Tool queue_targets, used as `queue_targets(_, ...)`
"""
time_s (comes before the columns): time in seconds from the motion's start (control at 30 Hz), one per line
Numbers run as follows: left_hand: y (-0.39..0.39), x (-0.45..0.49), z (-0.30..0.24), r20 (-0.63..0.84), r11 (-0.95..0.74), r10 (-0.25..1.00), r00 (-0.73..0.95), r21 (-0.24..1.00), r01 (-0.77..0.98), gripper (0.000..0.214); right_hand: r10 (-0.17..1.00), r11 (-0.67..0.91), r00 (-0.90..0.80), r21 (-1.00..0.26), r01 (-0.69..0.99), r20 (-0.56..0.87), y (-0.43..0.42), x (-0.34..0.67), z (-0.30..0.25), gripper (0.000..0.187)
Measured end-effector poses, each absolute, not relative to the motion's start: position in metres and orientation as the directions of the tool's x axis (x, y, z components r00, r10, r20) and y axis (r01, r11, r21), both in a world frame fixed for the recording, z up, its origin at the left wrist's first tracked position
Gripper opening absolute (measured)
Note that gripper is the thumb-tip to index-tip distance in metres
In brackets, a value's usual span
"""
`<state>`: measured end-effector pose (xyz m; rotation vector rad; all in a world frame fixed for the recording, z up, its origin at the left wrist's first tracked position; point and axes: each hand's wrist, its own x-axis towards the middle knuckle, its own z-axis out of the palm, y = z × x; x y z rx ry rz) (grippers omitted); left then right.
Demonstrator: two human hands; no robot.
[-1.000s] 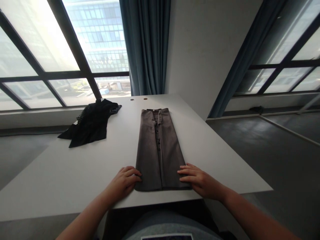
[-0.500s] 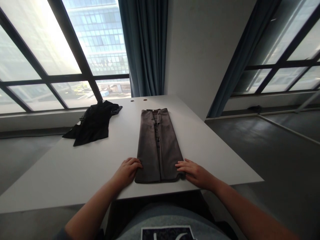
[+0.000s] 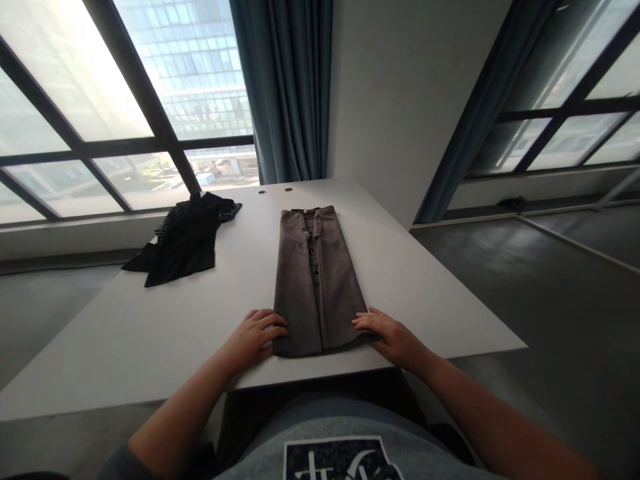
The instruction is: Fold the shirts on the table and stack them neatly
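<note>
Folded grey button-front garment (image 3: 317, 283), lying lengthwise on a white tabletop (image 3: 150, 333), its near end close to the tabletop's edge. The left hand (image 3: 255, 337) and right hand (image 3: 390, 337) rest open, not gripping, with fingers flat against the garment's near corners. Light, even pressure from both sides favours straight edges and aligned layers. A crumpled black garment (image 3: 183, 237) lies to the left, well apart.
</note>
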<state>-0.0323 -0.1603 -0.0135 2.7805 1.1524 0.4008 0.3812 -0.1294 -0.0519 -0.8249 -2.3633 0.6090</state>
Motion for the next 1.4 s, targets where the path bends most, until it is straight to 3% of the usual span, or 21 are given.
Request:
queue_targets(0.33,-0.199,-0.029,-0.005,0.223,-0.715,0.698,0.681,0.28,0.641,0.03,0.761,0.56,-0.608,-0.705,0.436,0.228,-0.151,0.393,-0.025,0.026)
queue_targets(0.5,-0.205,-0.026,0.015,0.302,-0.646,0.764,0.571,0.379,0.663,0.018,0.812,0.475,-0.545,-0.777,0.414,0.207,-0.156,0.393,0.001,0.027)
queue_targets(0.73,-0.15,-0.021,0.034,0.328,-0.5,0.865,0.379,0.514,0.697,0.02,0.882,0.434,-0.38,-0.797,0.42,0.28,-0.105,0.377,0.012,0.031)
queue_targets(0.93,-0.077,-0.026,0.035,0.307,-0.422,0.906,0.293,0.581,0.696,0.022,0.888,0.375,-0.408,-0.847,0.376,0.212,-0.027,0.362,0.014,0.03)
queue_targets(1.03,-0.045,-0.03,0.014,0.25,-0.364,0.931,0.266,0.589,0.721,0.022,0.896,0.366,-0.418,-0.788,0.496,0.153,0.004,0.357,0.002,0.022)
queue_targets(1.17,-0.023,-0.033,-0.024,0.211,-0.337,0.94,0.267,0.484,0.807,0.022,0.895,0.443,-0.391,-0.544,0.712,0.216,0.02,0.352,-0.026,0.014)
queue_targets(1.27,-0.023,-0.035,-0.04,0.266,-0.378,0.921,0.284,0.443,0.813,0.025,0.847,0.529,-0.418,-0.448,0.721,0.328,0.019,0.352,-0.042,0.021)
queue_targets(1.4,-0.021,-0.039,-0.044,0.294,-0.366,0.921,0.255,0.424,0.828,0.026,0.82,0.559,-0.403,-0.417,0.717,0.407,0.026,0.358,-0.051,0.021)
